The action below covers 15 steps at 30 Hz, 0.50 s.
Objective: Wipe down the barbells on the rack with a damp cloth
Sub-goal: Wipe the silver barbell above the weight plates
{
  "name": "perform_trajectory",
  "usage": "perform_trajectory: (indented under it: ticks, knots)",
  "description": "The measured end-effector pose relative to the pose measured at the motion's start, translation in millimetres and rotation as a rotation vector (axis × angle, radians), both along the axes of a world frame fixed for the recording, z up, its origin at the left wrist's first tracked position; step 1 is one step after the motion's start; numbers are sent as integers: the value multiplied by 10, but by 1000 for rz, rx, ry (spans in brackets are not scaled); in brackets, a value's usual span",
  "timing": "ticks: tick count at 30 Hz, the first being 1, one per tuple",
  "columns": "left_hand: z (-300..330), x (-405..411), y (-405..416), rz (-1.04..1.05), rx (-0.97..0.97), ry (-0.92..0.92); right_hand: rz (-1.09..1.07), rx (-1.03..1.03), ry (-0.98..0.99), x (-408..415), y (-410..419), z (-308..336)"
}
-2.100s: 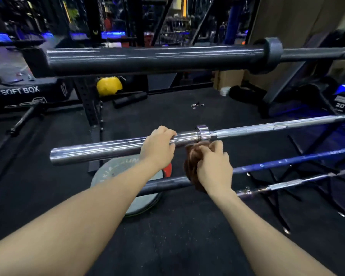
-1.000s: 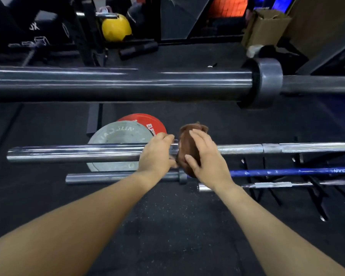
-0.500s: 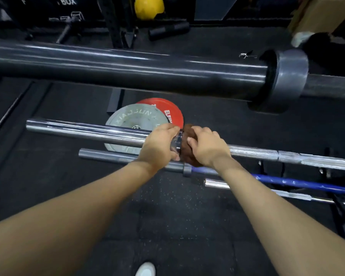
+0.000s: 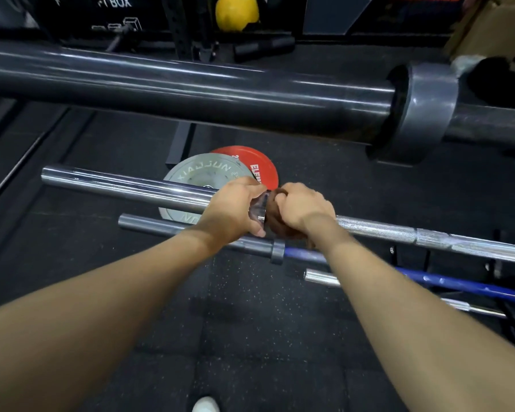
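Observation:
A chrome barbell (image 4: 125, 187) runs across the middle of the view from left to lower right. My left hand (image 4: 235, 211) grips its sleeve right at the collar. My right hand (image 4: 302, 208) wraps a brown cloth (image 4: 275, 224) around the shaft just right of the collar. A thick black barbell (image 4: 191, 90) with a grey collar (image 4: 428, 111) hangs higher, close to the camera. Lower down sit a blue-shafted barbell (image 4: 458, 283) with a grey sleeve and a thin chrome bar (image 4: 321, 276).
A grey weight plate (image 4: 202, 173) and a red plate (image 4: 250, 160) lie on the black rubber floor under the bars. A yellow ball (image 4: 237, 10) and black rack uprights stand at the back. My white shoe (image 4: 205, 405) shows at the bottom edge.
The camera has tilted down and closer over the bars. My right hand has closed the cloth tighter round the shaft against the collar. My left hand has kept its grip on the sleeve.

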<state>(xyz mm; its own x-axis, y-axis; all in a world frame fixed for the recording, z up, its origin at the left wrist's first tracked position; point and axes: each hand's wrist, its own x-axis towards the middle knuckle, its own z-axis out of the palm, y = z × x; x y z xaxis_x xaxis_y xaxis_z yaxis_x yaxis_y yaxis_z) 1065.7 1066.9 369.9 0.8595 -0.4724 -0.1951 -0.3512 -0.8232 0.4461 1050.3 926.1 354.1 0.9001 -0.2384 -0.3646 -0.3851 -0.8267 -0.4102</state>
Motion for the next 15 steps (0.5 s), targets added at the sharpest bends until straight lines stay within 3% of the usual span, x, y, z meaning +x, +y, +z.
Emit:
perform_trajectory:
  ticks: [3,7,9,11,15]
  knots:
    - [15,5,7,-18,10,8,25,21,-1,17,-3,11]
    - [38,14,5,-28,3,14,135,-286,-486,-626,75,-279]
    - [42,5,-4,-22,2,7,117,-299,-548,-688,87,-348]
    - [33,3,-14,-18,-7,-11,80,-290,-454,-514,96,-275]
    - [20,-1,-13,-8,-12,0,-1,-94,-59,-32,47,-26]
